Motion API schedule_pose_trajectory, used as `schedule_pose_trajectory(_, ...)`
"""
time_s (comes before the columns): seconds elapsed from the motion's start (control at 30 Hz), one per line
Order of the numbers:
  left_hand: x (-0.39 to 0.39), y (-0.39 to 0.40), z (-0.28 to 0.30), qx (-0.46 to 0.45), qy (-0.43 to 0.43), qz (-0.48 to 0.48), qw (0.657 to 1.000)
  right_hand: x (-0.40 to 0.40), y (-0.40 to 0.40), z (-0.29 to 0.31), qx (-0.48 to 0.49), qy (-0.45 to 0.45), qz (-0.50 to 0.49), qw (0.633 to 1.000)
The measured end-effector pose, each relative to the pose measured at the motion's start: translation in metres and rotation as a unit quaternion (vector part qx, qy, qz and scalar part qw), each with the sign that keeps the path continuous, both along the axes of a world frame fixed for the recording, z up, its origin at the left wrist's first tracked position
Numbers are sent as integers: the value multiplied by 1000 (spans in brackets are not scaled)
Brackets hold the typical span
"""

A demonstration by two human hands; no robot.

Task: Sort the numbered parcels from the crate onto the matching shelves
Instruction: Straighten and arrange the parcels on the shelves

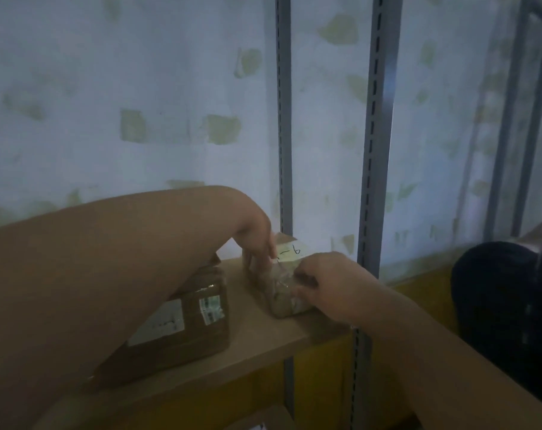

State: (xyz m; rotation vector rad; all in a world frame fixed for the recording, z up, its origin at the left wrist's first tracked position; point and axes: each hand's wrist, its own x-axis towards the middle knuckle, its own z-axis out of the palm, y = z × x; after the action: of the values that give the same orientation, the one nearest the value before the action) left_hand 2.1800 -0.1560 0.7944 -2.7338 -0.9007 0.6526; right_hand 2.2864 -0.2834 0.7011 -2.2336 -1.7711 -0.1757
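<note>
Parcels sit on a wooden shelf (263, 336) in front of a pale wall with patches on it. Two bare hands reach onto this shelf from below.

The small parcel (283, 285) is wrapped in shiny clear tape. It stands on the shelf near the back, close to a grey metal post (284, 119). A pale label (289, 254) on its top has a dash and a "6" written on it; any mark before the dash is hidden by the fingers.

The left hand (257, 240) comes down from above, with the arm bent over the shelf. Its fingers curl down over the left side of the small parcel and hold it there. The right hand (322, 282) comes in from the right. Its fingers are bent and press on the right side of the same parcel, so the parcel is held between both hands.

A bigger brown parcel (185, 327) lies flat on the shelf to the left of the small one, a little apart from it. The left arm covers part of it. It has a white label (161, 325) with a faint mark that is too blurry to read, and a smaller sticker (211, 309) beside that.

A second grey post with slots (376, 150) stands at the right end of the shelf. Something dark and round (493, 293) is at the right edge; it is too dim to tell what it is. Below the shelf the backing looks yellow (322, 373).
</note>
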Motion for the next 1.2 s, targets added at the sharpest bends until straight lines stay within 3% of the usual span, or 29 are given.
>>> schedule_pose_trajectory(0.5, -14, 1, -6, 18, -60, 41, 997, 7, -4, -10, 60, 41, 66, 995)
schedule_pose_trajectory(0.73, -34, -3, -12, -1, -164, 20, 986, 3, -17, -6, 77, 20, 63, 995)
schedule_pose_trajectory(1.03, -123, -60, -12, 46, -354, -95, 929, -59, -71, 27, 181, 49, 42, 981)
schedule_pose_trajectory(1.2, -229, -107, -39, 117, -435, -110, 886, -140, -98, 34, 219, 35, 108, 969)
